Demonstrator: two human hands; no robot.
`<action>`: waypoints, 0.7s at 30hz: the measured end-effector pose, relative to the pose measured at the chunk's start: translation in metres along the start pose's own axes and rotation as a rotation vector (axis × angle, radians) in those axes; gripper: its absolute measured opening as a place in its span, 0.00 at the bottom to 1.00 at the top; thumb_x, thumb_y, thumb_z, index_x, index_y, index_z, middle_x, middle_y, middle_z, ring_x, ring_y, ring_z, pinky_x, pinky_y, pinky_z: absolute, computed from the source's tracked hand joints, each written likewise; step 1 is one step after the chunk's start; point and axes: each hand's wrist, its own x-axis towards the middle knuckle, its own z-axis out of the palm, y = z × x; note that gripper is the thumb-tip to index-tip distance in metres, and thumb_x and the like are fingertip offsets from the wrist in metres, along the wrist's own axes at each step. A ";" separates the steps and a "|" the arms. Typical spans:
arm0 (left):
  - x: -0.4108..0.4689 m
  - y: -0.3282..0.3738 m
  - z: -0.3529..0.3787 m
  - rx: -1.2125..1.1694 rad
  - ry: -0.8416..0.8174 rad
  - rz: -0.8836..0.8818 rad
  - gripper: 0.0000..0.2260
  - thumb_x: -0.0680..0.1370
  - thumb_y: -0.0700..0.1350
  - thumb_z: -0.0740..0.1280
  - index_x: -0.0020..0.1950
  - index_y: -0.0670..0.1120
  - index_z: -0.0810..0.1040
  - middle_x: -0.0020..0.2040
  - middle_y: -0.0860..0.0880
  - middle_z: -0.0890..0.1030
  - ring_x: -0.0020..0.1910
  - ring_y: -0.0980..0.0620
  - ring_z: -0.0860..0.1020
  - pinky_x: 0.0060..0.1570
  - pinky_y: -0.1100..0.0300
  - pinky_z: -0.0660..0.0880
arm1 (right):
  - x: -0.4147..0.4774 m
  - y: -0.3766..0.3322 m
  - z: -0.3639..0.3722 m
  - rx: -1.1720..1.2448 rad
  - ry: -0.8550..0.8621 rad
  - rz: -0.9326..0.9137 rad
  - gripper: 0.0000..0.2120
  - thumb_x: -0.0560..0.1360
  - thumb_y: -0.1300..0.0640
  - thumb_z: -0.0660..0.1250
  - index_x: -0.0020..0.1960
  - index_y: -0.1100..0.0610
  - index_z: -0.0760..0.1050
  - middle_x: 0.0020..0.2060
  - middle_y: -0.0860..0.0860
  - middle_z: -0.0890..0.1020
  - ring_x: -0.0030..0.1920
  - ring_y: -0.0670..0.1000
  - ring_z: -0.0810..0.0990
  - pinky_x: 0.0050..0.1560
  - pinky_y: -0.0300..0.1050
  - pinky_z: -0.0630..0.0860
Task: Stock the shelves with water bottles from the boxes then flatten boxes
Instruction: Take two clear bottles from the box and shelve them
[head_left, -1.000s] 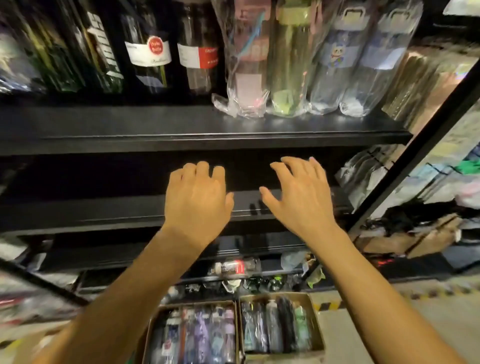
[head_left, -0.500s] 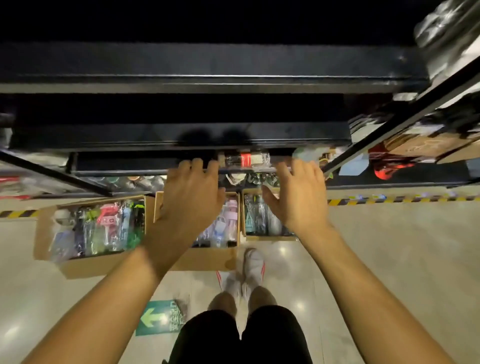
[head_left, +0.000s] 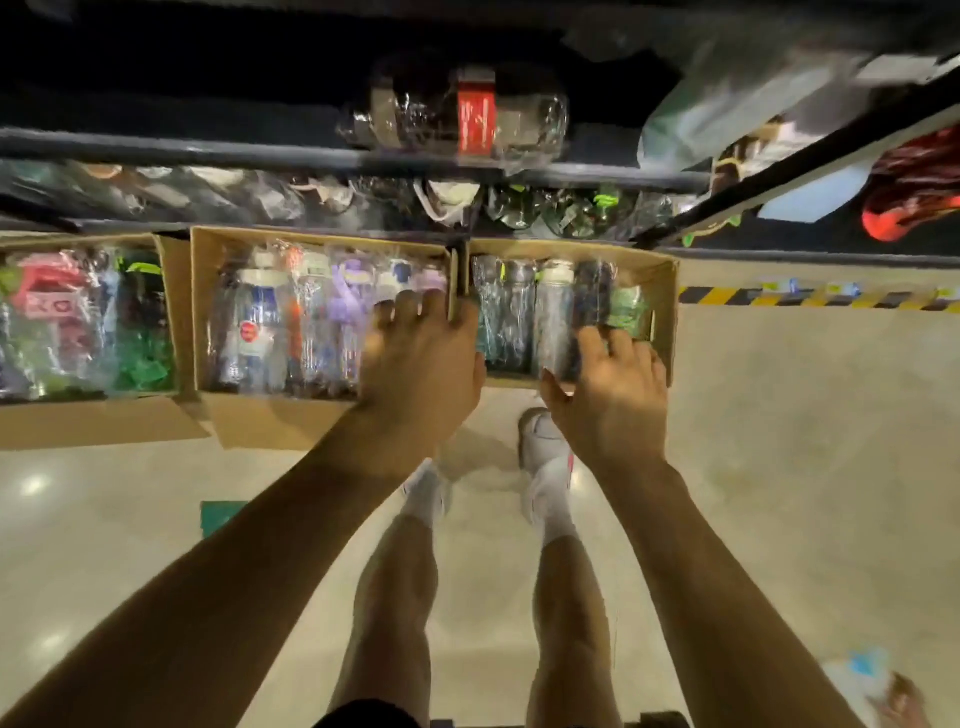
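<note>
Three open cardboard boxes of plastic-wrapped water bottles stand on the floor below the black shelves (head_left: 322, 156). My left hand (head_left: 421, 364) hovers over the right end of the middle box (head_left: 200, 312), fingers spread, holding nothing. My right hand (head_left: 610, 395) reaches over the near edge of the right box (head_left: 667, 312), fingers loosely bent above its clear and dark bottles (head_left: 550, 317); it holds nothing that I can see. A wrapped bottle with a red label (head_left: 467, 117) lies on the lowest shelf.
The left box (head_left: 88, 423) holds pink and green bottles. My legs and white shoes (head_left: 545, 457) stand just in front of the boxes. Yellow-black tape (head_left: 810, 297) marks the floor at right. A green floor sticker (head_left: 221, 514) lies at left.
My view has tilted from the shelves down to the floor. Both hands have dropped from the shelf front to just above the middle and right boxes.
</note>
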 end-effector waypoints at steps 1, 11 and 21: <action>0.008 0.006 0.023 0.000 -0.015 0.001 0.24 0.79 0.53 0.63 0.73 0.44 0.71 0.66 0.38 0.77 0.64 0.37 0.74 0.61 0.43 0.71 | 0.004 0.007 0.023 0.022 -0.020 0.017 0.22 0.75 0.42 0.67 0.59 0.57 0.75 0.51 0.60 0.79 0.52 0.64 0.78 0.54 0.59 0.75; 0.079 0.084 0.222 -0.043 -0.152 0.012 0.18 0.80 0.56 0.66 0.64 0.45 0.76 0.59 0.42 0.81 0.57 0.41 0.80 0.57 0.47 0.78 | 0.053 0.099 0.203 0.115 -0.165 0.143 0.34 0.76 0.40 0.72 0.74 0.56 0.66 0.68 0.59 0.76 0.65 0.63 0.76 0.65 0.60 0.75; 0.194 0.112 0.328 -0.276 -0.196 -0.172 0.25 0.81 0.62 0.64 0.66 0.43 0.72 0.58 0.41 0.80 0.58 0.38 0.80 0.53 0.44 0.78 | 0.124 0.183 0.304 0.332 -0.254 0.301 0.41 0.76 0.36 0.72 0.77 0.56 0.58 0.71 0.59 0.73 0.68 0.63 0.75 0.65 0.59 0.75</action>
